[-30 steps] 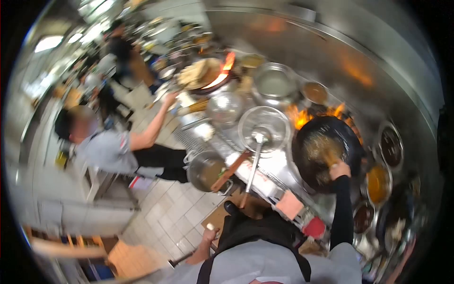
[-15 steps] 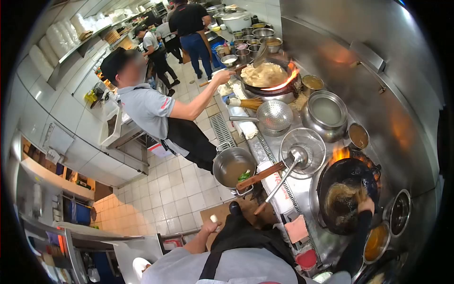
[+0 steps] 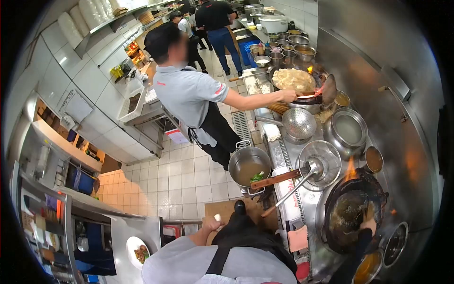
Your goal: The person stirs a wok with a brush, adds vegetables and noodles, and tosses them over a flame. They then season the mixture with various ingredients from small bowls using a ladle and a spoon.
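Observation:
My right hand (image 3: 368,226) reaches into a dark wok (image 3: 331,236) and is closed on a bamboo wok brush (image 3: 368,212), its bristles down in the brownish, foaming liquid. Flames rise behind the wok's far rim. Low in front of my body, my left hand (image 3: 210,223) is closed around a small thing with a white end (image 3: 217,217); its kind is hidden by the fingers. Left of the wok, a wire strainer (image 3: 331,154) with a wooden handle lies on the counter, and a steel ladle (image 3: 314,166) rests across it.
A co-worker (image 3: 189,90) reaches to another wok (image 3: 293,81) of pale food. A perforated strainer (image 3: 299,124), a steel pot (image 3: 349,130) and a sauce container (image 3: 373,159) stand between us. A large pot (image 3: 249,165) is left of the counter; a plate (image 3: 135,246) of food sits at lower left.
My view has shifted left, bringing the plate of food into sight. The brush has moved slightly within the wok. The co-worker's arm has stretched farther across the other wok, and its lid-like pan has swung right.

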The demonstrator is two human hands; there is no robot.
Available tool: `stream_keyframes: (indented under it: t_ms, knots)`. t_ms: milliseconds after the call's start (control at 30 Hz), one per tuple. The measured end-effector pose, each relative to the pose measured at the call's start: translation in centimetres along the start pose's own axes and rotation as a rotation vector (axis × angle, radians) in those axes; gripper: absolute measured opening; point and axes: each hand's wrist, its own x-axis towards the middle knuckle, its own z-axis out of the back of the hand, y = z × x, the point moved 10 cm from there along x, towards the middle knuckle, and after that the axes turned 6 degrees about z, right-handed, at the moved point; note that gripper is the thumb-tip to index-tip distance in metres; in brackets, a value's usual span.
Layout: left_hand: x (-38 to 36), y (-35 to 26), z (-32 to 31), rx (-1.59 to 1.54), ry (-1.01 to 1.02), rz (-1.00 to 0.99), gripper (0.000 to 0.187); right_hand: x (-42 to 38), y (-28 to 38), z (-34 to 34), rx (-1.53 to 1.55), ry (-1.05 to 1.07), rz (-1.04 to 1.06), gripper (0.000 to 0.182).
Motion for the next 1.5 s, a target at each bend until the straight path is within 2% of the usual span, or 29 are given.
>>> stream_keyframes:
  t_ms: [67,100,200,267,367,400,433,467,500,600,667,733,767,833,900,933,967,1033,1067,1133,1167,1200,1267,1333,1367,1400,1467,1500]
  knots:
    - [1.6,-0.2,-0.1,0.227,-0.15,-0.149,0.061,-2.8,8.0,1.7,-0.054,0.093,-0.067,0.024]
    - [1.5,-0.7,0.1,0.343,-0.223,-0.22,0.062,-3.4,10.1,-0.3,-0.085,0.076,0.011,0.024]
    - [1.7,-0.4,0.4,0.22,-0.194,-0.103,0.064,-8.1,15.5,-5.0,-0.095,0.04,0.161,0.025]
    - [1.3,0.2,0.0,-0.071,-0.102,-0.047,0.064,-13.8,18.5,-1.9,0.021,0.027,0.232,0.027]
    - [-2.8,-1.9,0.0,-0.294,-0.005,-0.013,0.063,-9.3,14.2,-2.3,0.239,-0.181,0.242,0.025]
    - [-4.0,-2.2,0.0,-0.338,0.016,-0.003,0.063,-5.3,10.5,-4.5,0.314,-0.247,0.139,0.025]
    - [-2.2,-1.4,-0.8,-0.178,-0.003,-0.033,0.062,-1.8,6.5,-6.5,0.597,-0.378,0.08,0.022]
    - [-0.1,-0.5,-1.6,-0.017,-0.022,-0.067,0.062,-0.3,3.7,-8.9,1.048,-0.186,-0.186,0.025]
    - [1.4,-0.2,-2.1,0.142,-0.045,-0.104,0.062,-0.6,2.4,-8.4,1.097,-0.251,-0.316,0.029]
    - [1.2,-0.9,-1.7,0.21,-0.062,-0.16,0.062,-2.5,5.2,-8.1,0.56,-0.46,0.198,0.029]
    - [2.9,-0.7,-0.4,0.132,-0.1,-0.141,0.052,-8.1,7.4,-9.5,0.659,-0.152,0.202,0.031]
    - [4.0,0.1,0.0,-0.04,-0.084,-0.073,0.045,-14.8,10.2,-3.2,0.485,-0.15,0.301,0.031]
    - [3.9,-0.3,0.0,-0.15,-0.042,-0.076,0.043,-15.1,9.4,-2.2,0.396,-0.079,0.283,0.034]
    - [-0.5,-2.5,1.6,-0.368,0.04,-0.072,0.039,-9.7,4.4,-4.4,0.219,-0.066,0.189,0.031]
    - [0.0,-1.8,1.3,-0.322,0.036,-0.061,0.039,-5.0,2.2,-3.2,0.253,-0.225,0.043,0.024]
    - [0.5,-1.4,1.1,-0.302,0.032,-0.057,0.039,-2.7,1.9,-3.5,0.236,-0.263,0.026,0.03]
    - [0.7,-1.3,1.1,-0.169,-0.01,-0.089,0.039,-0.8,1.8,-4.9,0.366,-0.347,0.047,0.038]
    - [1.0,-0.8,1.4,0.105,-0.097,-0.152,0.039,-2.6,5.5,-3.5,0.332,-0.332,-0.036,0.039]
    - [1.0,0.0,1.7,0.012,-0.101,-0.138,0.04,-3.4,6.7,-3.7,0.296,-0.302,-0.062,0.038]
    - [-0.9,0.6,1.5,-0.193,-0.099,-0.11,0.044,-7.2,9.4,-4.0,0.343,-0.237,0.084,0.034]
    - [-0.4,1.8,0.5,-0.259,0.008,-0.049,0.051,-9.8,10.2,-3.9,0.393,-0.204,0.132,0.034]
    - [-0.4,3.0,0.0,-0.311,0.002,-0.032,0.055,-11.7,10.5,-4.0,0.441,-0.165,0.176,0.033]
    - [-0.2,4.8,-0.7,-0.418,-0.015,-0.006,0.064,-10.7,9.3,-4.4,0.407,-0.154,0.145,0.031]
    - [4.5,7.5,-2.2,-0.09,-0.199,-0.273,0.04,-6.8,6.5,-5.6,0.372,-0.203,0.148,0.027]
    - [5.5,8.1,-2.5,0.074,-0.324,-0.384,0.029,-4.4,5.6,-5.1,0.455,-0.253,0.1,0.022]
    - [5.3,8.2,-3.4,0.206,-0.295,-0.427,0.029,-2.4,5.2,-4.6,0.466,-0.435,0.149,0.019]
    - [4.7,8.1,-5.0,0.46,-0.248,-0.522,0.03,-1.6,4.7,-3.5,0.375,-0.529,0.018,0.017]
    - [5.3,8.7,-5.0,0.564,-0.245,-0.45,0.032,-2.0,5.4,-4.2,0.377,-0.493,0.062,0.018]
